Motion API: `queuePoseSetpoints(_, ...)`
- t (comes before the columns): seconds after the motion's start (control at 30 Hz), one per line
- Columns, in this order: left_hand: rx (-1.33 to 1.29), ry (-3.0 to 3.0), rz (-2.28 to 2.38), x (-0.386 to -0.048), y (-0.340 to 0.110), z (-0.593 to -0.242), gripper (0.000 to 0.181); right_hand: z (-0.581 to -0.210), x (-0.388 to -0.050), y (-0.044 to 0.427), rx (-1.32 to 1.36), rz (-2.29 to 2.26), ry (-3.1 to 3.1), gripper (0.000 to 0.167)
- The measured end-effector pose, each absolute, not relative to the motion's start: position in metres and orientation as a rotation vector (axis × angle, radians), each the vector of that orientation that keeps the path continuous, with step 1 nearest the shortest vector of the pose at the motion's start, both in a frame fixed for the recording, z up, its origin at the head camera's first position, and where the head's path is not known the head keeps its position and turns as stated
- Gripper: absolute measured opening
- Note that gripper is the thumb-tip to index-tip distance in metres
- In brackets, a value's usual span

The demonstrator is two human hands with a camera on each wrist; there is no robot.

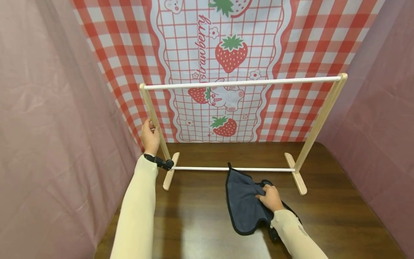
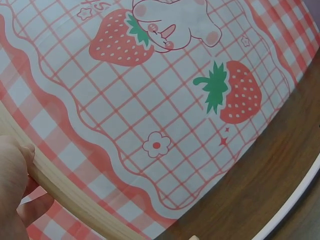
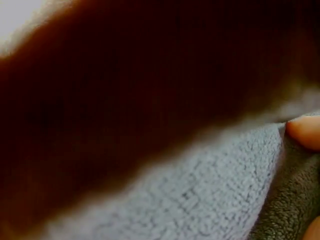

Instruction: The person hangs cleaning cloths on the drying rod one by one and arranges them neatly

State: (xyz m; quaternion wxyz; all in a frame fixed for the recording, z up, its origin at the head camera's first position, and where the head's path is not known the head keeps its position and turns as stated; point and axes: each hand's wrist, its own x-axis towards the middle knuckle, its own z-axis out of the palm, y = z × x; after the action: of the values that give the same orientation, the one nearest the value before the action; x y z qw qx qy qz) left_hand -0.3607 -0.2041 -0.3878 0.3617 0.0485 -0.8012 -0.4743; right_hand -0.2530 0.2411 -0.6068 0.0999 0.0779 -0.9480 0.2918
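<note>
A wooden drying rack with a white top bar (image 1: pixel 242 83) stands on the table. My left hand (image 1: pixel 151 138) is at its left post (image 1: pixel 149 108), thumb and fingers bent about the wood. The left wrist view shows that hand (image 2: pixel 15 185) at the edge of the pale post (image 2: pixel 75 205). My right hand (image 1: pixel 271 198) pinches a dark grey towel (image 1: pixel 244 201) with black edging and a small hanging loop (image 1: pixel 229 166). The towel lies partly bunched on the table, its loop corner at the lower bar. Close up in the right wrist view, towel fabric (image 3: pixel 200 190) appears beside a fingertip (image 3: pixel 305 132).
The rack's lower white bar (image 1: pixel 200 168) joins two wooden feet, the left foot (image 1: pixel 171 171) and the right foot (image 1: pixel 295 174). Behind the brown table (image 1: pixel 200 216) hangs a strawberry-print checked cloth (image 1: pixel 181 118). Pink curtains (image 1: pixel 58 126) flank both sides.
</note>
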Motion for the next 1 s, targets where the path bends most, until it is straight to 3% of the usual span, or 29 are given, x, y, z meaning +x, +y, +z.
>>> queuePoseSetpoints(0.43, 0.110, -2.110, -1.235, -0.358, -0.206, -0.390, 0.040, -0.594, -0.248, 0.244, 0.363, 0.862, -2.596, 0.024)
queuePoseSetpoints(1.0, 0.080, -2.111, -1.206, -0.363, -0.211, -0.389, 0.040, -0.509, -0.263, 0.230, 0.537, 0.808, -2.138, 0.042)
